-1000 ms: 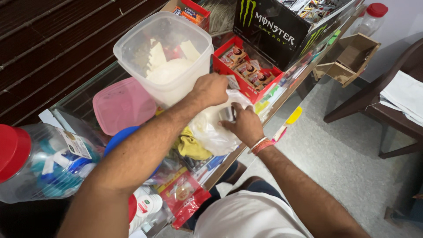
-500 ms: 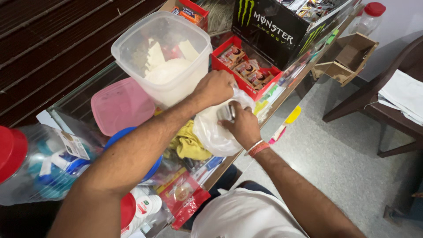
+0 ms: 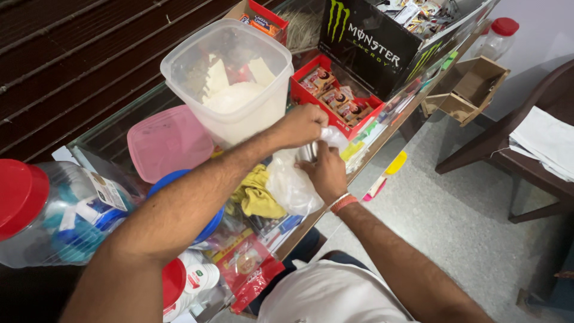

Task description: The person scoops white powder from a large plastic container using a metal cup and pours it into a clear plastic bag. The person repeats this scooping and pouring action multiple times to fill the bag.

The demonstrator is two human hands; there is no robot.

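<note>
Both hands grip one thin plastic bag (image 3: 293, 185) near the worktop (image 3: 107, 140) edge: left hand (image 3: 302, 124) pinches its top, right hand (image 3: 326, 173) is closed around its neck. Risk: bag tears or slips, spilling over the edge; left forearm could knock the open tub (image 3: 230, 78).

Glass counter (image 3: 113, 140) with pink lid (image 3: 168, 141)
</note>
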